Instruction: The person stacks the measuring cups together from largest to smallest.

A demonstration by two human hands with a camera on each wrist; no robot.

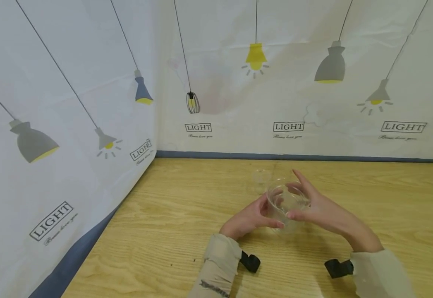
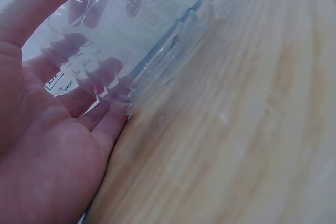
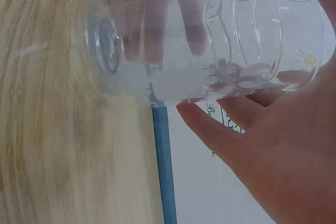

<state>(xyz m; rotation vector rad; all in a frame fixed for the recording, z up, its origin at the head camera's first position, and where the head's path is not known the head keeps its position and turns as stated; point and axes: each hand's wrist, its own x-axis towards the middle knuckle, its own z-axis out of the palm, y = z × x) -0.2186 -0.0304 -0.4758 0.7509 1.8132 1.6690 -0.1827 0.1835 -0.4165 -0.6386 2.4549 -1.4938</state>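
A clear beaker (image 1: 288, 203) with white printed graduations stands upright on the wooden table between both hands. My left hand (image 1: 247, 217) curves round its left side, thumb toward the front and fingers behind. From the right, my right hand (image 1: 320, 209) holds it near the rim, with the thumb across the front. The right wrist view shows the printed marks and a white patch (image 3: 178, 85) on the beaker's wall, with fingers seen through it. In the left wrist view, the fingers lie along the lower wall, close above the tabletop.
Just behind and left of the beaker stands another clear glass vessel (image 1: 261, 177), faint against the wood. A white curtain (image 1: 223, 136) printed with lamps hangs along the table's back and left edges. Black straps (image 1: 251, 263) stick out at the sleeves.
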